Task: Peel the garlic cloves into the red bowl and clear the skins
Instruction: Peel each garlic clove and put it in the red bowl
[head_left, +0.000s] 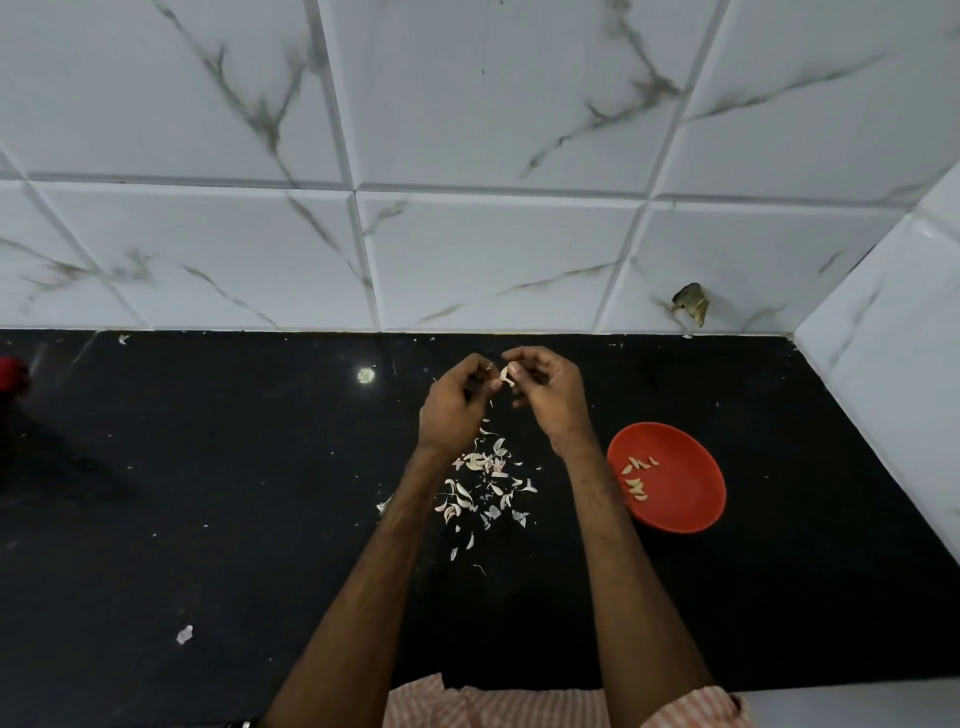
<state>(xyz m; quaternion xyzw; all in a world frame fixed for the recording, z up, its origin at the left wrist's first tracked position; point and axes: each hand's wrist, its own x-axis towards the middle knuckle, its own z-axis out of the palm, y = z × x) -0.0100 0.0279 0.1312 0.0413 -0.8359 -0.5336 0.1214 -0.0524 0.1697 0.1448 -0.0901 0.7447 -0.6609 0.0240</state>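
A garlic clove (505, 375) with loose skin is held up above the black counter (234, 493), pinched between the fingertips of my left hand (454, 410) and my right hand (550, 397). Below my wrists lies a scatter of garlic skins and cloves (485, 486) on the counter. The red bowl (675, 493) sits to the right of my right forearm and holds several peeled cloves (638, 478) near its left side.
A white marbled tile wall (467, 208) rises behind the counter and turns the corner at the right. A red object (11, 374) shows at the far left edge. A stray skin piece (185, 634) lies at the front left.
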